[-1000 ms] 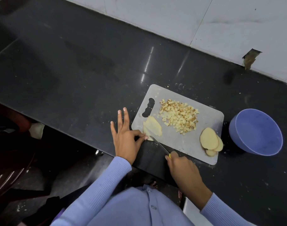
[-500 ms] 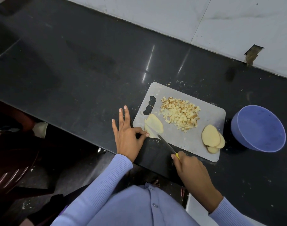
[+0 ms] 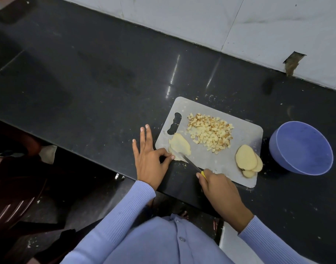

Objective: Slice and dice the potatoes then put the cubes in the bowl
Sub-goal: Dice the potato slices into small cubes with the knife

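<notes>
The potato slices (image 3: 179, 146) you are cutting lie stacked at the near left corner of the cutting board (image 3: 245, 134), just below its handle slot, with their near edge reaching the board's rim. Your left hand (image 3: 151, 159) holds them there: thumb and forefinger are curled in and pinch the near left edge of the stack, while the other three fingers stretch out, slightly fanned, over the black worktop (image 3: 87, 82) just left of the board. Your right hand (image 3: 218, 187) is wrapped round the yellow handle of the knife (image 3: 190, 162), fingers curled tight on it; the blade runs up and to the left from your fist, and its tip meets the near right side of the stack. Whether the edge is already in the potato, you cannot tell from here.

A heap of potato cubes (image 3: 211, 133) sits in the middle of the board, toward its far edge, many with browned faces. At the near right corner of the board lie a few uncut round slices (image 3: 248, 161), overlapping one another. The blue bowl (image 3: 300, 147) stands on the worktop just beyond the board's right edge, and no cubes show inside it. The board itself sits close to the near edge of the worktop, and a white tiled wall (image 3: 258, 25) runs along the far edge.
</notes>
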Demonstrator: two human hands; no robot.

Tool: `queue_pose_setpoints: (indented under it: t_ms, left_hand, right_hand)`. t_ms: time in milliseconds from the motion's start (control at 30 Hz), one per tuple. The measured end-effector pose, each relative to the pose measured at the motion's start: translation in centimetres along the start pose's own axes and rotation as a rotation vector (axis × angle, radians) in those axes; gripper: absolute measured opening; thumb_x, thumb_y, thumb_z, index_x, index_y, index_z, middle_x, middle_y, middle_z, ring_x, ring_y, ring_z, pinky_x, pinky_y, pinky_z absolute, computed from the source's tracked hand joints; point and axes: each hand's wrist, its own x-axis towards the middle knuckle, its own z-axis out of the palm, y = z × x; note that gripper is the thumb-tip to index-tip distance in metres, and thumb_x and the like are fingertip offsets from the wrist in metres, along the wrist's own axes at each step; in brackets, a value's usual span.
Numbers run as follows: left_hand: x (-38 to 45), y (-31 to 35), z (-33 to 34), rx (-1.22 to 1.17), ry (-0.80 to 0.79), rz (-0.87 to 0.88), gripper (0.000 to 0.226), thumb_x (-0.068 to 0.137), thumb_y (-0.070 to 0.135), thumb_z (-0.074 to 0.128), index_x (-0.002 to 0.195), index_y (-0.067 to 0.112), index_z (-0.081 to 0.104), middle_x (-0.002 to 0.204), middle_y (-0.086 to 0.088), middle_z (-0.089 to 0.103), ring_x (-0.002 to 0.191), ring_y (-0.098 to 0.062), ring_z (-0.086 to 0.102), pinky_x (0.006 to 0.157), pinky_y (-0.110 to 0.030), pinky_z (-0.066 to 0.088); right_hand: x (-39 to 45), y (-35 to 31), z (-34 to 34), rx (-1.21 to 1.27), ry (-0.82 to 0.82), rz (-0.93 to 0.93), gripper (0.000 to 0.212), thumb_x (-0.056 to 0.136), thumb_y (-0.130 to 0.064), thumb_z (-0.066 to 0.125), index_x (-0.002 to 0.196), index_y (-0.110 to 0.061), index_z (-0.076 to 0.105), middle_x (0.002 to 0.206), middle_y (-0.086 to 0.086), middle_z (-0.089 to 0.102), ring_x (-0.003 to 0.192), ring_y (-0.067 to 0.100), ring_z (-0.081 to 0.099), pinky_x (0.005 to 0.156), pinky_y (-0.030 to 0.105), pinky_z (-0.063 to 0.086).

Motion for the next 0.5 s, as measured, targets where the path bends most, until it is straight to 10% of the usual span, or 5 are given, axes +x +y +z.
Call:
queue_pose_setpoints:
  t_ms: [500]
  left_hand:
    - [-0.2, -0.2, 0.5, -0.004, 0.037, 0.055, 0.019, 0.076, 0.033, 0.077, 0.065, 0.021, 0.067, 0.156, -0.016, 0.015, 0.146, -0.029, 0.004, 0.116, -0.038, -0.01]
  right_hand:
    - [-1.6, 2.4, 0.2, -0.101, -0.013, 0.003, 0.033, 0.101, -0.045, 0.025, 0.1, -0.019, 0.045, 0.073, -0.004, 0.049, 0.07, 0.019, 0.054, 0.065, 0.03, 0.044]
